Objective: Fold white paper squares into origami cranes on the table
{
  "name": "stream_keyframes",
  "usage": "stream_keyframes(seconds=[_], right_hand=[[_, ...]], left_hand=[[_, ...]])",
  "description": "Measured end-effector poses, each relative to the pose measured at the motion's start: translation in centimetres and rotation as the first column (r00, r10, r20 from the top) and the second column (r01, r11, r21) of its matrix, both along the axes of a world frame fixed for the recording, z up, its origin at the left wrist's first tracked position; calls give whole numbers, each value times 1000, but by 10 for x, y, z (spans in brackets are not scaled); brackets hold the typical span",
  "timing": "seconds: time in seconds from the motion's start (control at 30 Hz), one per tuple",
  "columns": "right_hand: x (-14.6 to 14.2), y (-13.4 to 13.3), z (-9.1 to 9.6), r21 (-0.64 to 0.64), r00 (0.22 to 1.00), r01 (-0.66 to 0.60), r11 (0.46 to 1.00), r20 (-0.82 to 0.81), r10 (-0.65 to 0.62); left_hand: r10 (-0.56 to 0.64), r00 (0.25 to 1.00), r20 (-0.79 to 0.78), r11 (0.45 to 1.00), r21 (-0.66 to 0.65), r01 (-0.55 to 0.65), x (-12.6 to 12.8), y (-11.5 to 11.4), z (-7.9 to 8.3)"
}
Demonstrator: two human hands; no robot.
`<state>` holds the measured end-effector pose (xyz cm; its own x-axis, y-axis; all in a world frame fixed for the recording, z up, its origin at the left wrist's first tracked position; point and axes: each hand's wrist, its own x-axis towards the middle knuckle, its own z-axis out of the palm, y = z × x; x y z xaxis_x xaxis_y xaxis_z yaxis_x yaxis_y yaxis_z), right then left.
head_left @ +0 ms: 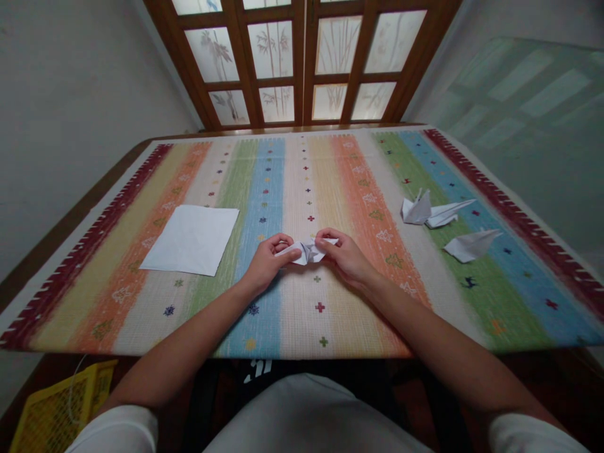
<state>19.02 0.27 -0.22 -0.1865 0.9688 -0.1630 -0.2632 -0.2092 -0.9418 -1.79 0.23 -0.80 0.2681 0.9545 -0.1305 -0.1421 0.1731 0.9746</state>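
Between my two hands, just above the middle of the table, is a small folded white paper crane. My left hand pinches its left end between thumb and fingers. On the opposite end, the thumb and fingers of my right hand are closed on a pointed flap. The paper's centre is creased and slightly spread. To the left lies a stack of flat white square paper. Over on the right, a white paper crane stands beside a second paper crane, with a third paper crane nearer to me.
A striped, patterned tablecloth covers the table up to its front edge. Wooden doors with glass panes stand behind the table. A glass-like panel leans at the right wall. Below left sits a yellow plastic basket.
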Motion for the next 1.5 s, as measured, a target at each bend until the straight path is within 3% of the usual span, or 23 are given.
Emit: stream_keyframes(seconds=[0.23, 0.47, 0.63, 0.8, 0.87, 0.97, 1.07, 1.27, 1.5], right_hand=[[0, 0, 1, 25, 999, 41, 999, 21, -41], [-1, 0, -2, 149, 983, 73, 986, 159, -96], [1, -1, 2, 272, 939, 65, 960, 310, -151], [-2, -11, 11, 424, 899, 21, 906, 388, -202], [-4, -16, 13, 470, 894, -22, 882, 405, -194], [-6, -21, 13, 527, 888, -90, 845, 426, -171], [-6, -22, 10, 555, 879, -137, 820, 450, -158], [-6, -21, 10, 508, 882, -114, 854, 448, -149], [-6, -18, 11, 448, 919, -61, 892, 374, -125]], left_hand=[[87, 996, 19, 996, -10, -87, -1, 2, 1], [1, 998, 69, 996, -91, 5, -1, 1, 3], [-35, 999, 27, 997, -73, 37, -2, 0, 4], [-91, 975, -202, 995, 10, 95, -2, -3, 5], [-63, 934, -353, 989, 103, 106, 0, -5, 7], [36, 850, -526, 942, 302, 146, 2, -10, 11], [100, 787, -609, 885, 416, 210, 4, -14, 14], [189, 763, -619, 801, 546, 245, 1, -14, 12], [301, 802, -516, 775, 623, 110, -1, -10, 12]])
